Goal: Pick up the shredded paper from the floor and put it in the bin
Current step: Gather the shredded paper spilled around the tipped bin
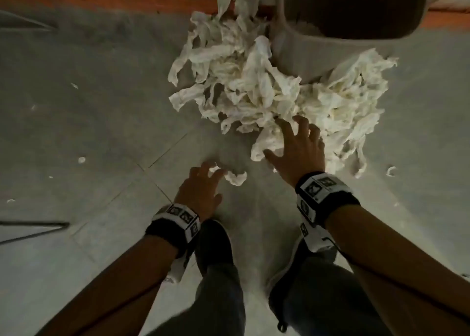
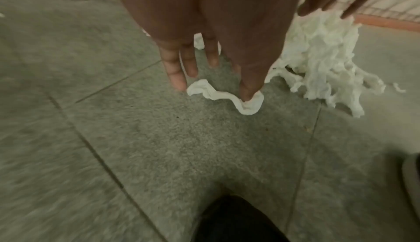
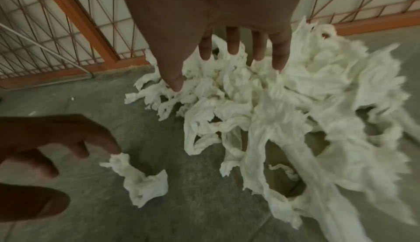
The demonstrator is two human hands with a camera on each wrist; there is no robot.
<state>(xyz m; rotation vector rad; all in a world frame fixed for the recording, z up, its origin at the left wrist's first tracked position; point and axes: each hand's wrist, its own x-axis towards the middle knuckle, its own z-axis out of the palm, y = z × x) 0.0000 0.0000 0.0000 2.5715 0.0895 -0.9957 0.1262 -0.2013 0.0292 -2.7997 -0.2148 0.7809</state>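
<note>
Shredded paper (image 1: 267, 81) heaped on grey tiled floor (image 1: 89, 107), against base of bin (image 1: 351, 18). Right hand (image 1: 300, 147) spread wide, fingertips (image 3: 279, 64) on heap. Left hand (image 1: 201, 188) fingers extended, touching loose scrap (image 2: 227, 96) just beside heap; grasping nothing.

Grey tiled floor (image 1: 101, 107), orange-framed wire mesh (image 3: 68, 21)

Our right hand (image 1: 298, 147) lay spread on the shredded paper (image 1: 267, 81) heaped against the bin (image 1: 292, 41). Our left hand (image 1: 201, 191) touched a loose scrap (image 1: 235, 177) on the floor (image 1: 89, 94).
</note>
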